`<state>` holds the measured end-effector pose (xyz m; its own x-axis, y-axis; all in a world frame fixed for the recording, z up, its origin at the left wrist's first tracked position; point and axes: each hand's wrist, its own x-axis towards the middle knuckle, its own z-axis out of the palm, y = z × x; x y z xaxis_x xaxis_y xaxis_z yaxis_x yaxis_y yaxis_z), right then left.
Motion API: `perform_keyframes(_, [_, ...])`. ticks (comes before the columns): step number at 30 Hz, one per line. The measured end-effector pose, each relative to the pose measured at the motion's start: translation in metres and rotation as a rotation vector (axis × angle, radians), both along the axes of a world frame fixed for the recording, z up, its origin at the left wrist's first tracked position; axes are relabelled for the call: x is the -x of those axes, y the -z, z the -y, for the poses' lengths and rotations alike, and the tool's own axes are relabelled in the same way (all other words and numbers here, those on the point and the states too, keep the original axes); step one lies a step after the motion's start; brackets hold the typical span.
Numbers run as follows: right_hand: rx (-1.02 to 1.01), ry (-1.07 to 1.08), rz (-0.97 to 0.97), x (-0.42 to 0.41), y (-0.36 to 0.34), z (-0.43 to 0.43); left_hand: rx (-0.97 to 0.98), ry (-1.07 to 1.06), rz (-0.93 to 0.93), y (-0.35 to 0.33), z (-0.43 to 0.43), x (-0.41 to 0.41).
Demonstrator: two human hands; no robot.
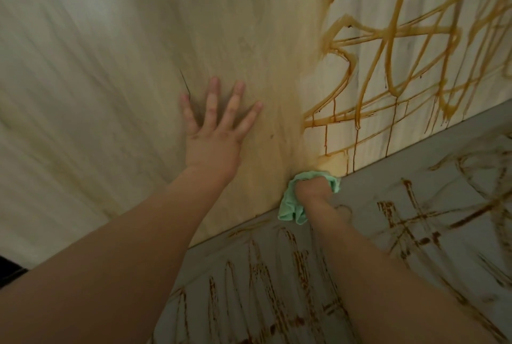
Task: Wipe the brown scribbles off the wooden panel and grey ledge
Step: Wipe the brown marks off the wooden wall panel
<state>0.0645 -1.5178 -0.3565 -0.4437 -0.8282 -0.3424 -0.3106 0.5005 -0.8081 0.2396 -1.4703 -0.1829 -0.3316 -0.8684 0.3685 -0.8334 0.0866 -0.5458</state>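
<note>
I cannot read the brown scribbles (388, 36) as words. They cover the right part of the panel (110, 66) and run down in drips; its middle carries a yellowish smear and its left is pale wood. Darker, patchy scribbles lie across the grey ledge (368, 177) below. My left grip (214, 133) lies flat on the panel, fingers spread. My right grip (313, 188) is closed round a green cloth (291, 208), pressed where panel meets ledge.
</note>
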Motion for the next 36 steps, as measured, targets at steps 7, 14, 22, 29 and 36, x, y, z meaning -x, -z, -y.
perform_keyframes(7, [0.024, 0.121, -0.017, 0.069, -0.021, 0.016, 0.009, 0.034, -0.008, 0.001, 0.001, 0.000])
perform_keyframes(14, [0.067, 0.126, 0.035, 0.095, -0.020, 0.023, 0.001, 0.020, -0.017, 0.002, 0.005, 0.000])
perform_keyframes(22, [0.238, 0.188, -0.035, 0.034, -0.071, 0.002, -0.034, -0.033, -0.013, -0.003, 0.001, 0.004])
perform_keyframes(29, [0.490, -0.053, -0.652, -0.020, -0.150, -0.012, -0.038, 0.000, -0.001, -0.010, -0.009, 0.002])
perform_keyframes(36, [0.261, 0.024, -0.368, 0.034, -0.104, 0.013, 0.081, 0.103, -0.064, -0.056, -0.006, 0.016])
